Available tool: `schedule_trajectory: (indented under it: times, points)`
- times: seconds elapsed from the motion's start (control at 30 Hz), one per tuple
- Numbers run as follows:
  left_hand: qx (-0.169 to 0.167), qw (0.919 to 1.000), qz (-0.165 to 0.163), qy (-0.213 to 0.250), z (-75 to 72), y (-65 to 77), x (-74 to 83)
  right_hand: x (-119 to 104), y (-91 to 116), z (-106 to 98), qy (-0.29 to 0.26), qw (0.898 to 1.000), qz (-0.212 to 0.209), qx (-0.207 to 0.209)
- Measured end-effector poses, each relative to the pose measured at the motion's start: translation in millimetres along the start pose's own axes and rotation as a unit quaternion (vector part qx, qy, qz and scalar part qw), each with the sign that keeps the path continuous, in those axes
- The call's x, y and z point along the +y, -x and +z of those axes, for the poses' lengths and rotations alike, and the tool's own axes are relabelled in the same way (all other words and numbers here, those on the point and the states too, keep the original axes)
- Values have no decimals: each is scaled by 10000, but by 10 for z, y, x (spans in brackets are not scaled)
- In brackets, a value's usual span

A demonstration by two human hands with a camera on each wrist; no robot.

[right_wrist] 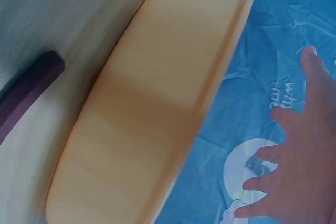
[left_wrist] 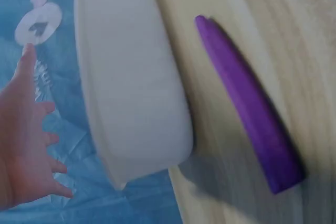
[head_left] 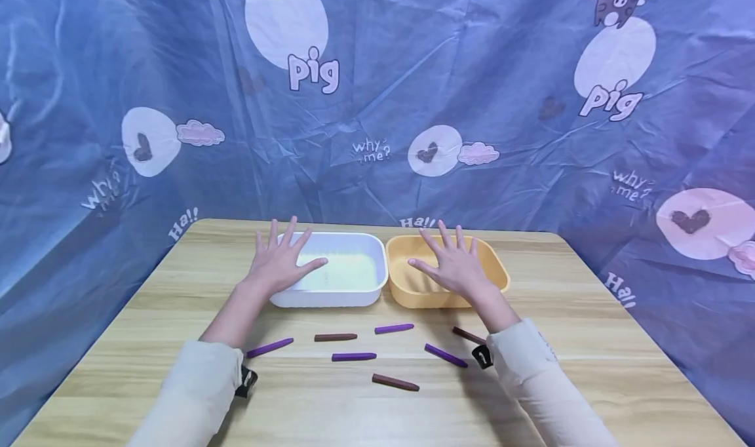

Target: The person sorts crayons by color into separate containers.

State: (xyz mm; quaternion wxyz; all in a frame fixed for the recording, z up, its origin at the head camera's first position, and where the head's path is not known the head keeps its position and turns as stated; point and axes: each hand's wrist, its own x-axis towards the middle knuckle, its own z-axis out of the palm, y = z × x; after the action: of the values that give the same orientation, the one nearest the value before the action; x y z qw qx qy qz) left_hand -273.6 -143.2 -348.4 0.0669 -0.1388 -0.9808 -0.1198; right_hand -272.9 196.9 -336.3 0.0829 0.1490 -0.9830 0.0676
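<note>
My left hand (head_left: 277, 263) is spread wide over the left end of a white plastic tray (head_left: 330, 298), with nothing in its grasp. Fingers splayed, my right hand (head_left: 457, 267) hovers over an orange tray (head_left: 425, 298) and holds nothing. Both wrist views show each hand raised above its tray's rim. Several crayons lie on the table nearer me. The purple ones include a crayon (head_left: 270, 348) beside my left forearm and another purple crayon (head_left: 445, 355) toward the right. A brown crayon (head_left: 468, 335) is partly hidden by my right wrist.
The trays stand side by side on a wooden table (head_left: 590, 342). Between my forearms lie more crayons, among them a brown crayon (head_left: 335, 337) and a nearer brown crayon (head_left: 396, 383). A blue printed cloth (head_left: 377, 106) hangs behind the table's far edge.
</note>
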Motion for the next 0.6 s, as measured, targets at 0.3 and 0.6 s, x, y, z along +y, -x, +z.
schedule_trajectory:
  times: [0.3, 0.6]
  points:
    - [302, 9928, -118, 1151, -107, 84, -270, -234, 71, -63, -96, 9989, -375, 246]
    - [420, 9662, -274, 2528, -38, 229, -498, -601, 171, 19, -81, 9958, -842, 336]
